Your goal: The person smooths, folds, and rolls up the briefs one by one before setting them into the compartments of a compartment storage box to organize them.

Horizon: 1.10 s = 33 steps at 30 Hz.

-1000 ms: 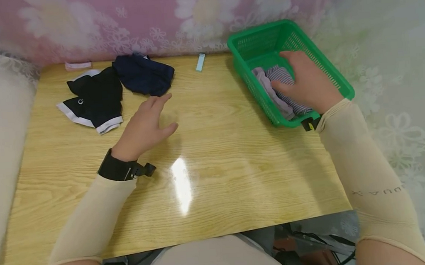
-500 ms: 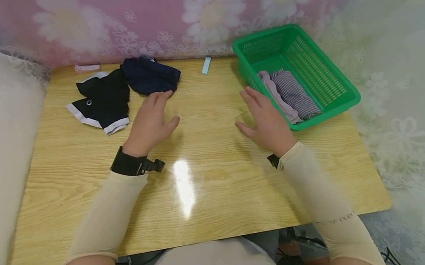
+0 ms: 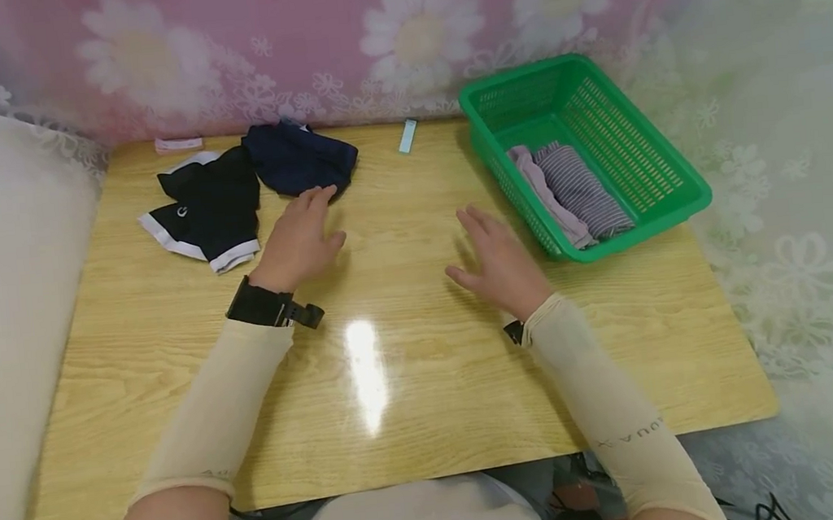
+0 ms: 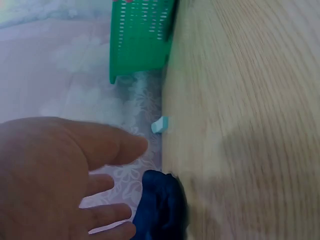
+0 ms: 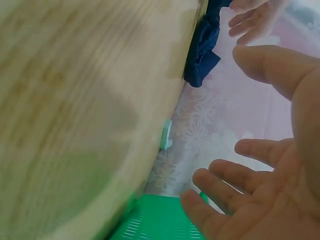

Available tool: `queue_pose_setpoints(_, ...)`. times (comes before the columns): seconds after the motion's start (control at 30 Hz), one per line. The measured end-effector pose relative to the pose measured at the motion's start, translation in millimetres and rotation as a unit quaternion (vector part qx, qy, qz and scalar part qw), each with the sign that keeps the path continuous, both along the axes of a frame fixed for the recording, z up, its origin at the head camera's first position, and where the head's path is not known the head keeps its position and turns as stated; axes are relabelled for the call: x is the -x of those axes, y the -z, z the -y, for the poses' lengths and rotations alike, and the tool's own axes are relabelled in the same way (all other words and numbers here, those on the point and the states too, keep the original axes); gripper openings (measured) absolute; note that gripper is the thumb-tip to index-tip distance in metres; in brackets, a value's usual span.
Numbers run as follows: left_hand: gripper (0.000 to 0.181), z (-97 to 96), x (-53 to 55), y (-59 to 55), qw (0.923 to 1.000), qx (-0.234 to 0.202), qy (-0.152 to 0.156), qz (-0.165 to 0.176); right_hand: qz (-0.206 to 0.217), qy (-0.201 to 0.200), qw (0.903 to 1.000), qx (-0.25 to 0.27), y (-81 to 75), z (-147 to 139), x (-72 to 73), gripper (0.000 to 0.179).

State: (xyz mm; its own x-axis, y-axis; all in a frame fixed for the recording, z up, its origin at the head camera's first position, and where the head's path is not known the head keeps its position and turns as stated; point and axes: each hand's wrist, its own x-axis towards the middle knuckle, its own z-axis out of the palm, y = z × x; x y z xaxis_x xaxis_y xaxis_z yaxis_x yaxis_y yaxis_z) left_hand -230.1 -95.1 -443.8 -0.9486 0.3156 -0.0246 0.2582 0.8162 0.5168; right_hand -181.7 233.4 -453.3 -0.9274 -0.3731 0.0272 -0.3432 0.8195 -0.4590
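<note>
My left hand (image 3: 296,241) hovers over the table just in front of a crumpled navy blue cloth (image 3: 301,156), holding nothing, its fingers extended. To its left lies a black garment with white trim (image 3: 217,206) and a small white logo. My right hand (image 3: 501,261) is above the table left of the green basket (image 3: 649,233), fingers spread and no object in them. Inside the basket, on its left side, lie a striped folded cloth (image 3: 581,190) and a plain mauve cloth (image 3: 547,197). The left wrist view shows the navy cloth (image 4: 162,205) below the left fingers.
A pink strip (image 3: 178,145) and a light blue strip (image 3: 408,136) sit along the back edge of the wooden table (image 3: 427,390). Behind it hangs a pink floral curtain (image 3: 297,49). A white padded surface (image 3: 16,308) borders the left side.
My right hand has come out of the basket and moved left over the table, with nothing in it. The left hand stays near the navy cloth. The head view has shifted slightly.
</note>
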Motion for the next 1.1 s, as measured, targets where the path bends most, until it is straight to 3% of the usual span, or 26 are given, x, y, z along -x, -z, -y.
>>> queue_pose_setpoints(0.17,0.055,6.7,17.5,9.9,0.9984,0.023,0.015,0.05,0.022,0.001,0.9998,0.003,5.4,-0.7,-4.0,0.083)
queue_pose_setpoints(0.3,0.054,10.6,28.7,15.8,0.9956,0.049,0.009,0.079,0.023,0.003,0.9997,0.007,8.6,-3.7,-6.3,0.078)
queue_pose_setpoints(0.4,0.053,11.5,34.9,20.6,0.9947,0.07,0.005,0.075,0.03,0.006,0.9995,0.01,10.9,-6.5,-7.8,0.075)
queue_pose_setpoints(0.57,0.047,10.2,42.7,26.5,0.9946,0.097,0.006,0.036,0.052,0.002,0.9983,0.025,13.8,-10.8,-10.4,0.072)
queue_pose_setpoints(0.7,0.045,11.0,42.2,24.6,0.9964,0.078,-0.015,0.028,0.068,-0.006,0.9973,0.029,16.0,-11.5,-12.4,0.07)
queue_pose_setpoints(0.8,0.055,11.7,40.6,21.3,0.9967,0.055,-0.037,0.046,0.075,-0.01,0.9968,0.026,18.9,-12.1,-13.0,0.07)
queue_pose_setpoints(0.97,0.062,12.2,35.3,23.3,0.9941,0.085,-0.019,0.064,0.089,-0.015,0.9956,0.026,23.8,-13.1,-13.2,0.07)
queue_pose_setpoints(1.1,0.045,10.4,27.3,24.7,0.993,0.117,-0.006,0.016,0.099,-0.019,0.9947,0.018,24.1,-14.2,-13.7,0.068)
